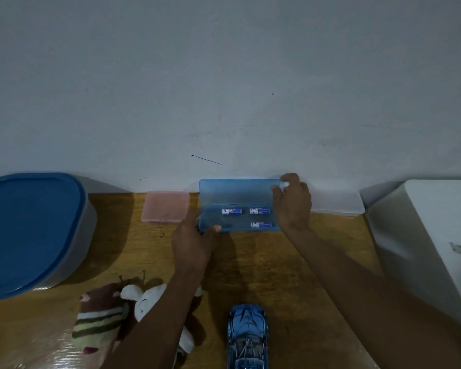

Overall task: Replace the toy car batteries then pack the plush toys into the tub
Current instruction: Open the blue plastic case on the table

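Head view: both hands are holding open a blue battery case [234,191] on a wooden table [290,275] against a plain, scuffed grey wall [224,75].
Curled left hand [194,235] is gripping the translucent base's front-left corner, and right hand [292,203] is pinching the raised lid's right end. Three batteries [232,211] are lying inside. Frosted pink case [165,207] is sitting just left, rounded blue-lidded tub [30,230] far left, with fuzzy plush toys [104,315] and glossy toy car [246,334] nearest the camera.
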